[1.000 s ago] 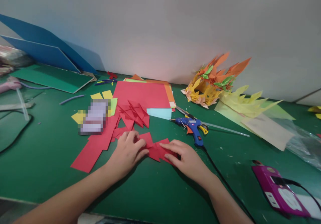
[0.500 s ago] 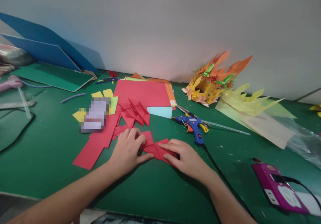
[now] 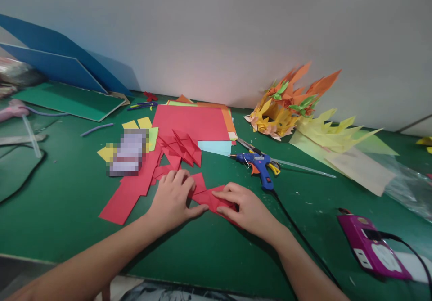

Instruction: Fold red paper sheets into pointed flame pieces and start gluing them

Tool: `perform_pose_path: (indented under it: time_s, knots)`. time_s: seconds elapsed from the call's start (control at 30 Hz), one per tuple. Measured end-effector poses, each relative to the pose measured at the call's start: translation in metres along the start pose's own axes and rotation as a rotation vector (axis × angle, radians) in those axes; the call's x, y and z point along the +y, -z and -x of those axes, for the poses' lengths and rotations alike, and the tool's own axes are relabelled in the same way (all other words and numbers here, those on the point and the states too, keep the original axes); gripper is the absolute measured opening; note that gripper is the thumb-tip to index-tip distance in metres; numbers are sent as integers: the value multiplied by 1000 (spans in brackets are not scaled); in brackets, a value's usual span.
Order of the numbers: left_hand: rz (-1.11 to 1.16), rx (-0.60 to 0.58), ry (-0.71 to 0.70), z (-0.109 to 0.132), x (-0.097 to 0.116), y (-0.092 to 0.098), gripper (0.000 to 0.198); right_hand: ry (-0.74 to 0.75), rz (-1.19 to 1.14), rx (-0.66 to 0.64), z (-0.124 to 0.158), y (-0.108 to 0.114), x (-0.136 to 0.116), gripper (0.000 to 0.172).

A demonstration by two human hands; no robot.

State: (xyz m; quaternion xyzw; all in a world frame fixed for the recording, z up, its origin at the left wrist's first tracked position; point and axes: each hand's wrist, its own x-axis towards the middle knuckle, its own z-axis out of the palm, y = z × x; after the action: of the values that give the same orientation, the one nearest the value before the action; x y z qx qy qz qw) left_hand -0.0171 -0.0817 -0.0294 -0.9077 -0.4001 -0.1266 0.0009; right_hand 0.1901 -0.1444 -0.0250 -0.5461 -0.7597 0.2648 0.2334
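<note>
A piece of folded red paper (image 3: pixel 211 198) lies on the table between my two hands. My left hand (image 3: pixel 173 197) holds its left part down, with the curled fingers above and the thumb stretched along the near edge. From the right, my right hand (image 3: pixel 248 206) grips the other end, index finger on top and thumb near the lower edge. Part of the right end is hidden under that hand. Behind my left hand lie several folded red paper pieces (image 3: pixel 182 148). Cut red paper strips (image 3: pixel 123 202) spread to the left, partly under a blurred phone-like object (image 3: pixel 128 152).
A blue glue gun (image 3: pixel 258 163) with a cord rests to the right, beside a craft knife (image 3: pixel 248 146). Stacked coloured sheets (image 3: pixel 192 121) lie behind. Paper leaf crowns (image 3: pixel 275 116) stand at the back right. A magenta power box (image 3: pixel 373 247) sits front right; blue boards (image 3: pixel 64 67) lean back left.
The view has tilted slightly, so things sit a little higher in the picture. Both hands stay on the red paper, with only small finger shifts at its right part.
</note>
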Motion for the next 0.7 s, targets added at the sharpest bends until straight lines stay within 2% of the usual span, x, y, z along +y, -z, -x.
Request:
perform_pose_path:
  time_s: [0.27, 0.37, 0.5, 0.7]
  knots:
    - [3, -3, -3, 1, 1, -1, 42, 6, 3, -14, 1, 1, 1, 34]
    - [52, -26, -62, 1, 2, 0, 31, 11, -8, -17, 0, 1, 1, 34]
    - [185, -94, -208, 0, 3, 1, 13, 14, 0, -21, 0, 1, 0, 35]
    - [343, -88, -243, -5, -2, -1, 12, 29, 32, -25, 0, 1, 1, 33]
